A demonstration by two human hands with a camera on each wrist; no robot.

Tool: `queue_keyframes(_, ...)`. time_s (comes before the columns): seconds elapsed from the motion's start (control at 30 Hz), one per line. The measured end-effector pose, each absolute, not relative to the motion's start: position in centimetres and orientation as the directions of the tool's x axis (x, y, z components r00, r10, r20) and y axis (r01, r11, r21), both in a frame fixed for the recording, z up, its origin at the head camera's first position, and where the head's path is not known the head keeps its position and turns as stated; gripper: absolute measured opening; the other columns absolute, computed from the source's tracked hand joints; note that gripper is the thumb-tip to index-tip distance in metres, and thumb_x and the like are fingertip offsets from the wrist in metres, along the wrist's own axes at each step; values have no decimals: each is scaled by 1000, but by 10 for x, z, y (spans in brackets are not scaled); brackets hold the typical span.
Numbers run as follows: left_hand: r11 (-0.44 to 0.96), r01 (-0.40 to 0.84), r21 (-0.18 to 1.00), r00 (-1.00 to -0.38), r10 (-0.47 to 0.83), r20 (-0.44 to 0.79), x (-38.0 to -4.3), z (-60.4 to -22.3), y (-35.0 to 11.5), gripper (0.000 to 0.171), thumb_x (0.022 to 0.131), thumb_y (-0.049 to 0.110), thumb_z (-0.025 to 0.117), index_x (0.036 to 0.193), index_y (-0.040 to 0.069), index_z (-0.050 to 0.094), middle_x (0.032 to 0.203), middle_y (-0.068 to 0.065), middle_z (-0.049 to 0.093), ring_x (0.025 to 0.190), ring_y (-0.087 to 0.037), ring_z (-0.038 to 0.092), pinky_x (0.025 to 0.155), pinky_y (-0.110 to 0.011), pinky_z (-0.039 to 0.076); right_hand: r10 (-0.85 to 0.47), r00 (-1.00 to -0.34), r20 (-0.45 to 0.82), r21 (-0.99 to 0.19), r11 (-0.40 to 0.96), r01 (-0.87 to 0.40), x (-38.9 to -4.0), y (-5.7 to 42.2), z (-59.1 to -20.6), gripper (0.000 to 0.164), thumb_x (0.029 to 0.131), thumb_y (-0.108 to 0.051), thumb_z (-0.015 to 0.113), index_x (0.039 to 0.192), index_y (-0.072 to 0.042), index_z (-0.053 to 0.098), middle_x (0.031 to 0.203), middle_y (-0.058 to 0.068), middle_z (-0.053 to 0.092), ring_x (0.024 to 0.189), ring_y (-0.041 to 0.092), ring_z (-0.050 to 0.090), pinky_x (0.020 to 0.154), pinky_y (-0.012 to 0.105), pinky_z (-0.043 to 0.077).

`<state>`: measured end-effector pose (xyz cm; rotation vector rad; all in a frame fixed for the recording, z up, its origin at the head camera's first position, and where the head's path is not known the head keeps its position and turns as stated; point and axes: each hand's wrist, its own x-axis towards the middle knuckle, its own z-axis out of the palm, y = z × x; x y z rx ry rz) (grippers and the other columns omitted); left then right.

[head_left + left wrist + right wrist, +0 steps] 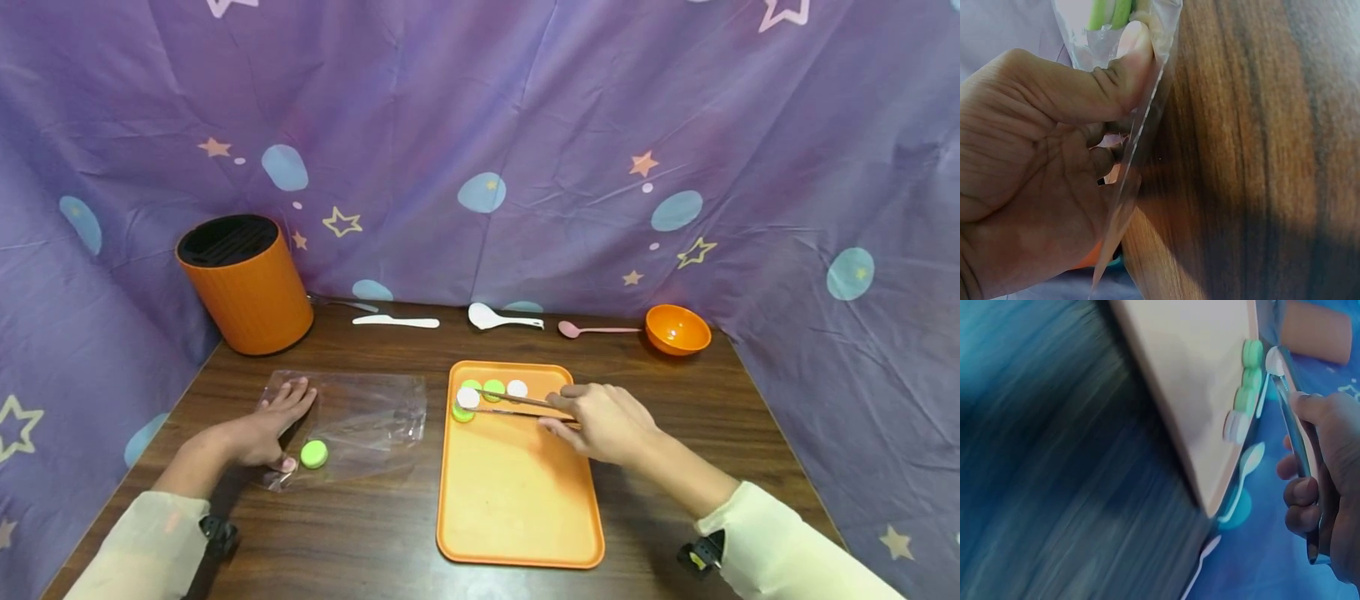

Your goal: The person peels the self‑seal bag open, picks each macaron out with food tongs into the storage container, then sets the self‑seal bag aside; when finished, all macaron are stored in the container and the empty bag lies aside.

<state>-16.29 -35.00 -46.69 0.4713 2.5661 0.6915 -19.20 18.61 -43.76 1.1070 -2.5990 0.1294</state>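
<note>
My right hand [611,421] grips a pair of metal tongs [1300,437] over the far part of the orange tray [517,508]. Between the tong tips is a white macaron [1274,361]. Below it, three green macarons [1252,354] and another white macaron [1235,426] stand along the tray's far end. On the left, my left hand [262,429] lies spread over the mouth end of a clear plastic bag [375,417], its thumb [1132,59] pressing near the edge of the film. Beside that thumb, a green macaron [314,454] lies in the bag.
A round orange knife block [251,300] stands at the back left. Along the back lie a fork [348,303], a white knife [396,322], a white ladle [502,319] and a pink spoon [600,330]. An orange bowl [677,330] sits at the back right, before the purple curtain [420,108].
</note>
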Motion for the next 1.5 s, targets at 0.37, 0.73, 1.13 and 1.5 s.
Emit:
queue_keyframes(0.37, 812, 197, 549, -849, 421, -318, -159, -471, -353, 120, 73, 2, 90, 165, -21, 17, 172, -51, -4, 160, -71, -10, 124, -87, -5, -699, -662, 270, 65, 699, -712, -185, 208, -447, 29, 98, -42, 82, 110, -16, 85, 85, -9, 69, 59, 8, 62, 49, 32, 51)
queue_keyframes(0.73, 807, 188, 559, -841, 427, -333, -160, -474, -351, 120, 75, 3, 89, 167, -19, 15, 174, -48, -6, 161, -69, -12, 125, -86, -7, -702, -663, 258, 74, 699, -711, -185, 208, -454, 27, 99, -41, 81, 109, -16, 82, 90, -7, 73, 60, 14, 69, 47, 35, 52)
queue_keyframes(1.13, 807, 185, 562, -844, 423, -330, -161, -472, -352, 121, 74, 2, 90, 167, -19, 15, 174, -48, -6, 161, -69, -13, 124, -86, -8, -679, -675, 289, 62, 717, -694, -185, 212, -452, 34, 97, -44, 83, 113, -15, 85, 92, -5, 74, 61, 11, 68, 48, 32, 53)
queue_keyframes(1.5, 809, 189, 556, -843, 424, -330, -165, -467, -350, 121, 74, 4, 91, 167, -19, 16, 173, -49, -6, 161, -69, -13, 125, -86, -8, -711, -607, 355, 74, 668, -740, -187, 183, -446, 31, 94, -43, 87, 112, -18, 83, 84, -6, 67, 56, 13, 64, 45, 33, 51)
